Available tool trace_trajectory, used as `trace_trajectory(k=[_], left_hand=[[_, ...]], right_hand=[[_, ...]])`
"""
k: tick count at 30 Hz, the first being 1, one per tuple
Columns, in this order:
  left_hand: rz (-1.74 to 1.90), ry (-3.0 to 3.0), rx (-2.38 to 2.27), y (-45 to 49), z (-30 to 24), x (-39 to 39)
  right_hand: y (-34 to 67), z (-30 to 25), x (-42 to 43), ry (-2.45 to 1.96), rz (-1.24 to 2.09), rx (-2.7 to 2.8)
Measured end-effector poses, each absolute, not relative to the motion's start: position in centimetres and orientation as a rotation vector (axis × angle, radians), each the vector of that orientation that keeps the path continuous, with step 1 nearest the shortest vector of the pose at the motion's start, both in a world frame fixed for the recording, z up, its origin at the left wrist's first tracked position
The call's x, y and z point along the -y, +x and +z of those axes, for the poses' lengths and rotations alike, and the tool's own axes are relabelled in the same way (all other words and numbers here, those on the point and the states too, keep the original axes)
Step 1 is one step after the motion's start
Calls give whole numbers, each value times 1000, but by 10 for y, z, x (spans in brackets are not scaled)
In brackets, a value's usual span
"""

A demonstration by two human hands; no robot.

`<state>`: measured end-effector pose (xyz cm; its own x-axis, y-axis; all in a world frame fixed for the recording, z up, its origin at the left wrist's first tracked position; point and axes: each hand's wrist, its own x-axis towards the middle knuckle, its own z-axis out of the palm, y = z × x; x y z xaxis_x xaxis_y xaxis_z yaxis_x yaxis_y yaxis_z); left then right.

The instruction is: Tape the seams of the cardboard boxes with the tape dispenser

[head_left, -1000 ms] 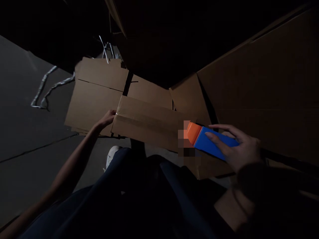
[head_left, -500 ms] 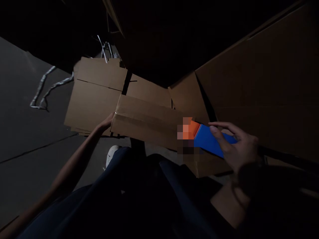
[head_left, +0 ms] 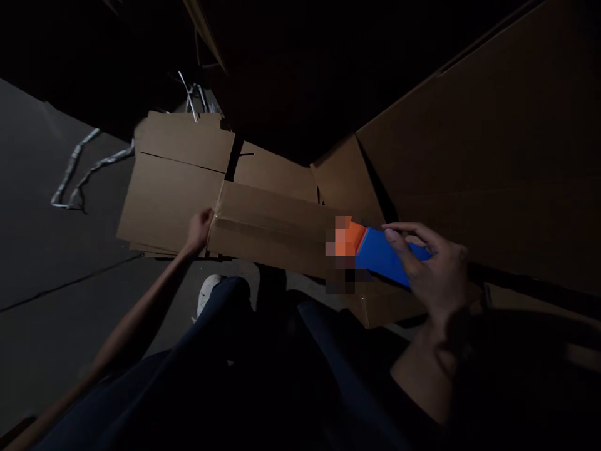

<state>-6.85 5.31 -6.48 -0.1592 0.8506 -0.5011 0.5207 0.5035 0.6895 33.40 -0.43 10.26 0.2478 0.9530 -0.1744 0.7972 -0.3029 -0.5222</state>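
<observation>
A carton [head_left: 267, 216] lies crosswise, left hand [head_left: 200, 230] at its left end, handheld tool [head_left: 382, 254] by its right; flattened cardboard [head_left: 171, 194] lies left on the floor [head_left: 79, 300], a cardboard panel [head_left: 469, 144] right, 1 shoe [head_left: 205, 295] nearer.

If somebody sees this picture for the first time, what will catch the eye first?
Probably the bright blue-and-orange object in the right hand, right of centre, its orange end partly pixelated. Next, the white shoe at lower centre-left, and the crinkled silvery strips on the floor at far left.
</observation>
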Motion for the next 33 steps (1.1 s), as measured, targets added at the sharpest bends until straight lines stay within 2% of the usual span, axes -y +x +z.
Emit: trace_trajectory(k=[3, 6, 7, 10, 15, 19, 28, 33], left_hand=[[861, 1129, -1901, -72, -28, -74], [1375, 1489, -1732, -47, 27, -81], [1391, 1644, -1637, -31, 44, -79], [1089, 2060, -1477, 26, 69, -68], [676, 2313, -1375, 94, 34, -61], [594, 2337, -1446, 102, 11, -64], [571, 2362, -1416, 97, 7, -63], [544, 2430, -1351, 73, 45, -69]], right_hand=[[334, 103, 5, -2173, 694, 1606], [335, 103, 6, -2175, 675, 1622], [336, 103, 6, -2176, 668, 1627], [336, 103, 6, -2176, 667, 1631], [338, 103, 8, -2155, 693, 1628], [338, 102, 10, -2150, 668, 1618], [335, 104, 10, -2151, 647, 1632], [336, 101, 11, -2129, 610, 1659]])
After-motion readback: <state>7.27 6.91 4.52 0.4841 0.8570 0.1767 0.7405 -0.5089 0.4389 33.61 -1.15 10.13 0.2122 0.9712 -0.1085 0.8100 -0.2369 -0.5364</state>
